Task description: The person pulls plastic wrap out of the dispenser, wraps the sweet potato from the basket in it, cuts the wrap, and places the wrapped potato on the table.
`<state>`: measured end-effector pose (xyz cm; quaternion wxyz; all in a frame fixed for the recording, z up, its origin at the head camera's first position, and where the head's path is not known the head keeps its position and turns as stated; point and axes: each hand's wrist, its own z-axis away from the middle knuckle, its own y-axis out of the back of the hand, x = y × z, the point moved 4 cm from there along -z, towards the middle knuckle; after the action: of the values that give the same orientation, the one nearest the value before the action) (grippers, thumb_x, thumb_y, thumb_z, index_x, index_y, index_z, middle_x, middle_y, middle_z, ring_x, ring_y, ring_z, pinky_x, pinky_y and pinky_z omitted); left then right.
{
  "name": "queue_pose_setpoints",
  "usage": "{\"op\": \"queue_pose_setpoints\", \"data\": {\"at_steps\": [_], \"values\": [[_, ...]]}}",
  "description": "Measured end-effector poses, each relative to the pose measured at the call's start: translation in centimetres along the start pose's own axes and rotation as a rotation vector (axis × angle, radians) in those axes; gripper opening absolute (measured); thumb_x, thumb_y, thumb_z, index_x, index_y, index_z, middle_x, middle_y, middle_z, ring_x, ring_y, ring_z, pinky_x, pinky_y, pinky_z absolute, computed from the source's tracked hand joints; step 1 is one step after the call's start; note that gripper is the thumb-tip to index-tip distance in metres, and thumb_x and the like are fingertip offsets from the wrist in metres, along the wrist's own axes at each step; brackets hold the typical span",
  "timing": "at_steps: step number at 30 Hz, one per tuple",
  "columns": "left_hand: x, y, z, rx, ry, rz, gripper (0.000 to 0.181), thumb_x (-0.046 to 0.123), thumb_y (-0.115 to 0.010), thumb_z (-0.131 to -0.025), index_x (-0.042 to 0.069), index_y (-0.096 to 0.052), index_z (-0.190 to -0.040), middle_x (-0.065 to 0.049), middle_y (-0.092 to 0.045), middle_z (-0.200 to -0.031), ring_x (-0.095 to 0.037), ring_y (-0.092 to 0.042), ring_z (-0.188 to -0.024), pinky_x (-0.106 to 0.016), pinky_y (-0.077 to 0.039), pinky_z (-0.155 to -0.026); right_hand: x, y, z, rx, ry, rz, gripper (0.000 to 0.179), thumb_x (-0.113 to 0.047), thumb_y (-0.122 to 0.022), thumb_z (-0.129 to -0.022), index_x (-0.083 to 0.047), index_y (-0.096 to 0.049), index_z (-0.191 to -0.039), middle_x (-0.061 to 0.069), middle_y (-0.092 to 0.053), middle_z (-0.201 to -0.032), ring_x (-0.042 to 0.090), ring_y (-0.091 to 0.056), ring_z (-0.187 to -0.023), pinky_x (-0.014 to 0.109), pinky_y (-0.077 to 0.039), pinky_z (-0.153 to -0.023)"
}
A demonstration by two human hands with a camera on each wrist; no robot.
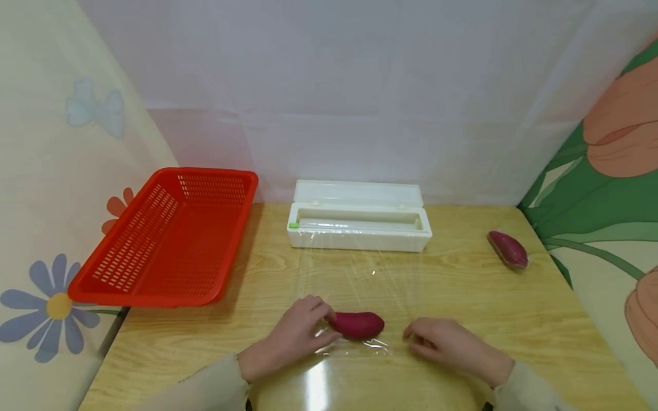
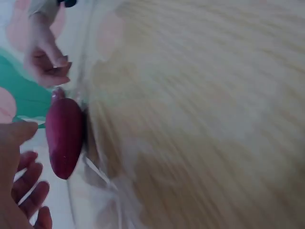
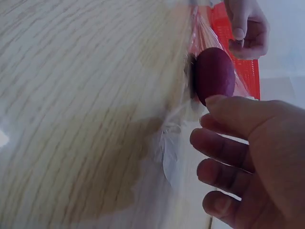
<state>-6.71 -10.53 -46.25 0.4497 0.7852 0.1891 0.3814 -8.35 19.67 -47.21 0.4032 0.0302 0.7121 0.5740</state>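
A purple sweet potato (image 1: 360, 325) lies on a sheet of clear cling film (image 1: 360, 279) near the front of the table. My left hand (image 1: 300, 328) is at its left end, fingers loosely bent; the left wrist view shows a gap between that hand and the sweet potato (image 2: 64, 138). To the right of the sweet potato, my right hand (image 1: 444, 342) hovers with relaxed fingers and grips nothing. The film runs back to a white cling film dispenser (image 1: 360, 240), its lid raised and a green slider (image 1: 293, 225) at the left end of its front edge.
At the left stands a red plastic basket (image 1: 190, 234) with slotted walls. Another purple sweet potato (image 1: 509, 249), wrapped in film, lies at the right back. White cloth (image 1: 360, 85) hangs behind the wooden table (image 1: 514, 319), and printed cloths flank it.
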Motion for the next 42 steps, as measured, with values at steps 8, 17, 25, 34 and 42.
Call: {"op": "queue_pose_setpoints", "data": {"at_steps": [8, 17, 25, 34, 42], "values": [[-0.2, 0.3, 1.4, -0.244, -0.227, -0.120, 0.021, 0.036, -0.084, -0.084, 0.024, -0.068, -0.091, 0.016, -0.056, -0.081, -0.004, -0.049, -0.080, -0.018, -0.036, -0.070, -0.7, -1.2, -0.4, 0.022, 0.169, 0.125, 0.019, -0.025, -0.080, -0.092, -0.019, -0.070, -0.107, -0.012, -0.060, -0.099, -0.004, -0.055, -0.082, 0.017, -0.051, -0.070], [-0.1, 0.1, 1.6, -0.269, -0.316, -0.135, 0.009, 0.019, -0.074, -0.096, 0.022, -0.068, -0.091, 0.012, -0.061, -0.083, -0.008, -0.055, -0.083, -0.020, -0.042, -0.073, -1.3, -1.2, -1.0, -0.007, 0.179, 0.178, 0.011, -0.012, -0.074, -0.096, -0.021, -0.068, -0.098, -0.013, -0.056, -0.093, -0.001, -0.054, -0.080, 0.019, -0.051, -0.068], [-0.5, 1.3, 0.8, -0.188, -0.285, -0.135, 0.008, 0.021, -0.073, -0.096, 0.020, -0.066, -0.097, 0.003, -0.066, -0.109, -0.015, -0.058, -0.105, -0.031, -0.050, -0.088, -1.1, -0.3, -0.7, 0.160, 0.240, 0.219, 0.014, -0.012, -0.078, -0.091, -0.020, -0.069, -0.099, -0.006, -0.062, -0.104, 0.007, -0.059, -0.091, 0.026, -0.055, -0.078], [-1.1, 1.0, -1.2, -0.211, -0.158, 0.053, 0.004, 0.014, -0.062, -0.103, 0.014, -0.064, -0.106, -0.003, -0.070, -0.117, -0.017, -0.064, -0.107, -0.035, -0.053, -0.098, -0.4, 0.6, -2.1, 0.111, 0.142, 0.165, 0.006, -0.016, -0.070, -0.097, -0.020, -0.066, -0.099, 0.007, -0.066, -0.137, 0.021, -0.063, -0.118, 0.044, -0.055, -0.098], [-2.8, 0.8, -1.1, -0.193, 0.135, 0.283, 0.011, 0.014, -0.058, -0.108, 0.015, -0.062, -0.118, 0.002, -0.074, -0.102, -0.007, -0.063, -0.084, -0.026, -0.056, -0.076, 1.0, 0.9, -2.9, 0.126, 0.002, 0.089, 0.012, -0.011, -0.070, -0.096, -0.014, -0.069, -0.108, 0.002, -0.073, -0.113, 0.019, -0.067, -0.103, 0.044, -0.057, -0.091]]}}
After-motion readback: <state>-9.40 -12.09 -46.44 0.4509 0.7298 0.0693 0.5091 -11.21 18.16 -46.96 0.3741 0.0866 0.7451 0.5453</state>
